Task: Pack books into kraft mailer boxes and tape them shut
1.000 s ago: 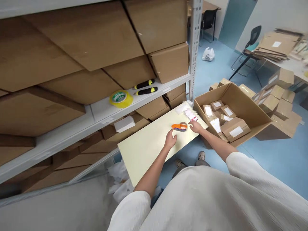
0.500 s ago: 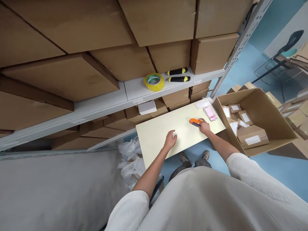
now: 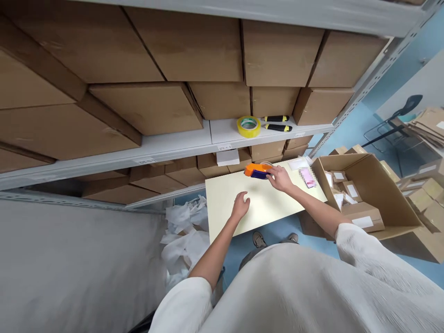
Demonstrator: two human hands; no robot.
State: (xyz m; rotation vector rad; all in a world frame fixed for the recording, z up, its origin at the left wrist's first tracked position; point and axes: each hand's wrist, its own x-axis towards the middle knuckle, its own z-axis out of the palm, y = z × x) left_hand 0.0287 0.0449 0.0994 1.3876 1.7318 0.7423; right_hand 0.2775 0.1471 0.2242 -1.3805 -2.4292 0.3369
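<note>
My right hand (image 3: 280, 178) grips an orange and dark blue tape dispenser (image 3: 257, 170) and holds it over the cream tabletop (image 3: 222, 203). Part of a tape roll shows behind the dispenser, near my fingers. To the left, over the same tabletop, my left hand (image 3: 240, 206) is empty with its fingers curved and apart. A pink phone-like object (image 3: 307, 177), blurred out in the picture, lies on the right part of the table. Beside it is a whitish, translucent packet (image 3: 299, 163).
A shelf (image 3: 222, 132) holds large cartons (image 3: 277, 53), a yellow tape roll (image 3: 248, 126) and two black-yellow cutters (image 3: 277, 127). Right of the table stands an open carton (image 3: 388, 189) with small labelled boxes. White crumpled wrapping (image 3: 187, 245) lies to the left.
My right hand has lifted the tape dispenser off the tabletop and moved it left, towards my left hand. My left hand stays empty. The head view has shifted, showing more of the upper shelf.
</note>
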